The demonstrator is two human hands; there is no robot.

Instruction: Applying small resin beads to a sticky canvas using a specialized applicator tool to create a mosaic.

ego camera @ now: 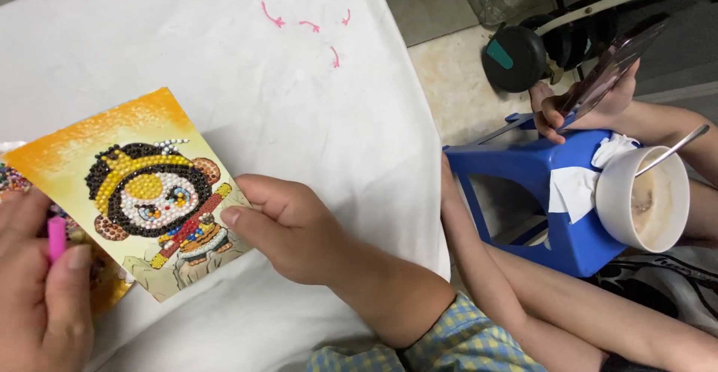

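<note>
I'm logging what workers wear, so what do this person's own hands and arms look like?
The left hand is bare, with no ring, glove or sleeve in view. The right hand is bare too, with no watch or ring showing. Its forearm runs into a checked sleeve of yellow and blue fabric at the bottom edge.

Bare left hand [37,297]; right hand [295,226] with a yellow-and-blue checked sleeve [449,342].

Matt white cloth [224,43], glossy beaded picture card [142,192], smooth blue plastic stool [523,170], metal spoon [673,150]
</note>
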